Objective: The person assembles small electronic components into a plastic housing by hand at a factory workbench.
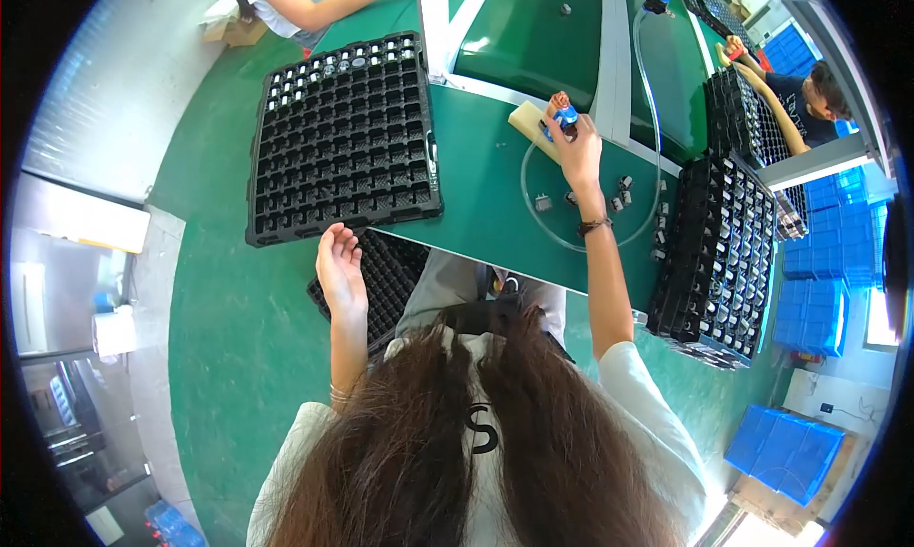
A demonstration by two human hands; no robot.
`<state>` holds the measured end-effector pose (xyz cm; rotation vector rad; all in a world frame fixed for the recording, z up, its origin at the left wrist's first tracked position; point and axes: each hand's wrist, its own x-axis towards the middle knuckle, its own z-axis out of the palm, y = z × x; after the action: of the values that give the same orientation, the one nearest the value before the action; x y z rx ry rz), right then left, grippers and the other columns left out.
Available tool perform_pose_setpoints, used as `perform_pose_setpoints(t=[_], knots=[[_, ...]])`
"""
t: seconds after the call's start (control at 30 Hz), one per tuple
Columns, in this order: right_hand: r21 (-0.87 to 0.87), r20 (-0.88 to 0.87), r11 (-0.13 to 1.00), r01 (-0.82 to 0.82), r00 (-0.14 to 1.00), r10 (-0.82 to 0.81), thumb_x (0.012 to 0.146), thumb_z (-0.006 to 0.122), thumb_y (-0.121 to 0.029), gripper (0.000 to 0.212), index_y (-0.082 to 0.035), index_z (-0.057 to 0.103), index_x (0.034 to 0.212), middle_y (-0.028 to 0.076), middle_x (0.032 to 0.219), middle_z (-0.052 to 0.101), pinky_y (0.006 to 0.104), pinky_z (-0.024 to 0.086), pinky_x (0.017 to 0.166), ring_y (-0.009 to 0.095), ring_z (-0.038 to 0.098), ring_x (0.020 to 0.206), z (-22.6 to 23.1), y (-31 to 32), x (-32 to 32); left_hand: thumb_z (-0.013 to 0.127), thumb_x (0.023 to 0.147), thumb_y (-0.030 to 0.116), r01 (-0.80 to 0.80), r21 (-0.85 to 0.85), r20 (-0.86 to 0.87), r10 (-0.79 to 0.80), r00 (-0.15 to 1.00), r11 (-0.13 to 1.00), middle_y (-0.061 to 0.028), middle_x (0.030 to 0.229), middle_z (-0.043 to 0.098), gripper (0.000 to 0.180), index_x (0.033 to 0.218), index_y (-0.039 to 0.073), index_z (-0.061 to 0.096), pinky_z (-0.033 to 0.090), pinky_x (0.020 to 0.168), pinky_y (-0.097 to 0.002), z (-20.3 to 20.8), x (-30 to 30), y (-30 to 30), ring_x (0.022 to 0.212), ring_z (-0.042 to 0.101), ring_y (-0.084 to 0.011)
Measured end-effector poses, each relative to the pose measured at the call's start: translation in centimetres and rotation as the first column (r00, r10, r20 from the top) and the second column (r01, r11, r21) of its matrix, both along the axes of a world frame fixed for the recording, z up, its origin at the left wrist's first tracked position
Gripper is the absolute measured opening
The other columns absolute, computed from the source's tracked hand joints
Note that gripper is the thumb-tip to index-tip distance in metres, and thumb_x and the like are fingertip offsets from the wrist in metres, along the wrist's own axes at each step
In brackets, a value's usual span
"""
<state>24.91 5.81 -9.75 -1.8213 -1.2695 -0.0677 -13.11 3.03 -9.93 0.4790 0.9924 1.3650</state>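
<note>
Long hair (400,442) is nearest; beyond it, two hands are at a green table (476,204).
The right hand (577,152) pinches a blue tool (566,118) between its fingers, above the table and just beside a tan block (529,126). The left hand (341,269) is open, fingers loosely curved, at the near edge of a black tray (347,147); whether it touches, I cannot tell.

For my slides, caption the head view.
Right hand holds blue object over green table; left hand near black tray.
</note>
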Motion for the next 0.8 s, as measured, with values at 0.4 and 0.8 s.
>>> perform_pose_setpoints(t=[0.4, 0.8], knots=[[-0.031, -0.078, 0.999, -0.018, 0.997, 0.016, 0.062, 0.076, -0.023, 0.060, -0.003, 0.050, 0.112, 0.011, 0.094, 0.055, 0.0329, 0.045, 0.065, 0.022, 0.052, 0.071, 0.5, -1.2, -1.0, 0.050, 0.087, 0.026, -0.049, 0.001, -0.064, 0.049, 0.997, 0.999, -0.0003, 0.089, 0.057, 0.024, 0.100, 0.007, 0.056, 0.039, 0.074, -0.0233, -0.1, -0.9, 0.9, 0.081, 0.051, -0.0090], [-0.123, -0.199, 0.992, 0.010, 0.979, -0.034, 0.074, 0.066, -0.039, 0.043, 0.000, 0.062, 0.091, 0.007, 0.080, 0.064, 0.0277, 0.044, 0.071, 0.013, 0.059, 0.077, -3.2, 14.0, 10.8, 0.058, 0.081, 0.014, 0.160, 0.523, -0.819, 0.443, 0.365, 0.837, -0.0074, 0.077, 0.059, 0.014, 0.087, 0.002, 0.058, 0.044, 0.067, -0.0277, 2.4, 0.3, 18.3, 0.068, 0.056, -0.0173]])
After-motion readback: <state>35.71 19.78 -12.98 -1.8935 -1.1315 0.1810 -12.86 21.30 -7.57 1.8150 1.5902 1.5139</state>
